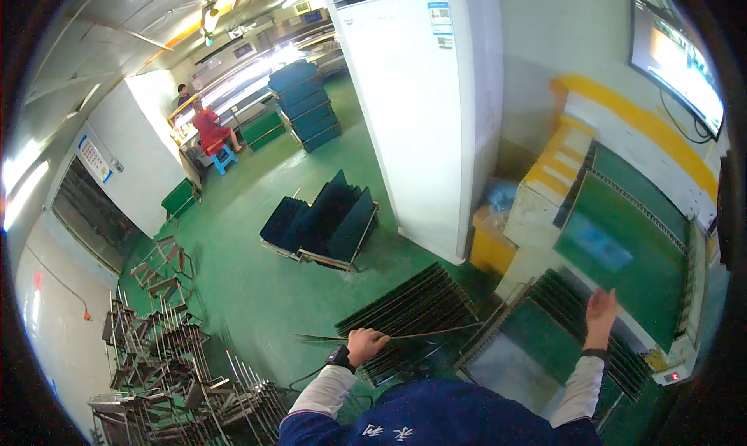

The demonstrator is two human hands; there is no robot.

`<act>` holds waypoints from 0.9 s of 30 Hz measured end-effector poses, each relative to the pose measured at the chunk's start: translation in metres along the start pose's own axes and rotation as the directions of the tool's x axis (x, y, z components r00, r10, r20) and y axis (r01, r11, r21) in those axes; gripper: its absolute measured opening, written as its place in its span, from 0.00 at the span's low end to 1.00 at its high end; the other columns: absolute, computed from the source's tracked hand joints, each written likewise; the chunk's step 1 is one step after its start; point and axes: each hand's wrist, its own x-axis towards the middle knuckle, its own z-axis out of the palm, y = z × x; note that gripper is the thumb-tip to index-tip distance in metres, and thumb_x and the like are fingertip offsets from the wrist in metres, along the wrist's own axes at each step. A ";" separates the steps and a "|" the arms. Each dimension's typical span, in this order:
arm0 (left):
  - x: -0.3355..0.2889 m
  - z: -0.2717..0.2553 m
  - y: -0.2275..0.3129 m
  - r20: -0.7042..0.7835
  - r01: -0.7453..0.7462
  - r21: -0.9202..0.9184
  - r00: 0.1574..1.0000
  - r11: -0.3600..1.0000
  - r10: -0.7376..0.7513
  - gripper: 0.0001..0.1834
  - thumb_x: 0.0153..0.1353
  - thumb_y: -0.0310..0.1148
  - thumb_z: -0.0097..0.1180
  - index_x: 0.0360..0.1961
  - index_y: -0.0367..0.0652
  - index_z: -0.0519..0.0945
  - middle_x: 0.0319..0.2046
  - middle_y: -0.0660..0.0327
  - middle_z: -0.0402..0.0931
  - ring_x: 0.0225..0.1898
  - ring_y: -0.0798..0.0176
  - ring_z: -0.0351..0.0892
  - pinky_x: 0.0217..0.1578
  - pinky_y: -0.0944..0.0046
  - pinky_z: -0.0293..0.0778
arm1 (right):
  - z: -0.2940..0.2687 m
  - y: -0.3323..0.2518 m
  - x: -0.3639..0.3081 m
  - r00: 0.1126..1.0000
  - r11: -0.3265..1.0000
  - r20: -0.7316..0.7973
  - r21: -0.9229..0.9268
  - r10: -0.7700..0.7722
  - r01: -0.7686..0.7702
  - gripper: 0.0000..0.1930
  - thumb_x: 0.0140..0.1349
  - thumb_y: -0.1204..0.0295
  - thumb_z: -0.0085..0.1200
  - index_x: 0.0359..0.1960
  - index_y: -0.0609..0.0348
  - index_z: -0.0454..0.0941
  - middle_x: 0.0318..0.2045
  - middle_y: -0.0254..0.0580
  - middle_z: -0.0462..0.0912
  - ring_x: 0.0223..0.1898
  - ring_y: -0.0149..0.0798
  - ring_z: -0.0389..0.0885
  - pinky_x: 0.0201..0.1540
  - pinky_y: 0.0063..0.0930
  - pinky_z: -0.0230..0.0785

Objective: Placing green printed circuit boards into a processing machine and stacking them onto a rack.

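Workshop with a green floor, and the big white cabinet (424,111) in the middle is the easiest thing to go by. Left of it sits a rack of dark panels (323,220) leaning on edge; further behind are stacked blue crates (305,103). Down to its far left there's a tangle of empty metal racks (171,360). Right of it is a green-topped machine table (646,251) with a yellow bin (490,247) squeezed between. In front of the cabinet, the left hand (364,345) is clenched on the edge of a thin panel (412,335), held flat over a slotted rack (412,314). The right hand (601,310) is raised, fingers loose, gripping nothing, over the table's edge.
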 end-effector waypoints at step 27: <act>-0.011 -0.004 0.002 -0.233 -0.010 -0.094 0.972 0.996 -0.012 0.23 0.56 0.56 0.55 0.43 0.51 0.83 0.41 0.62 0.80 0.50 0.55 0.71 0.55 0.54 0.59 | 0.141 0.329 -0.212 0.399 -0.017 0.487 -0.617 0.777 0.787 0.22 0.53 0.49 0.59 0.33 0.57 0.84 0.31 0.46 0.84 0.35 0.46 0.82 0.39 0.36 0.72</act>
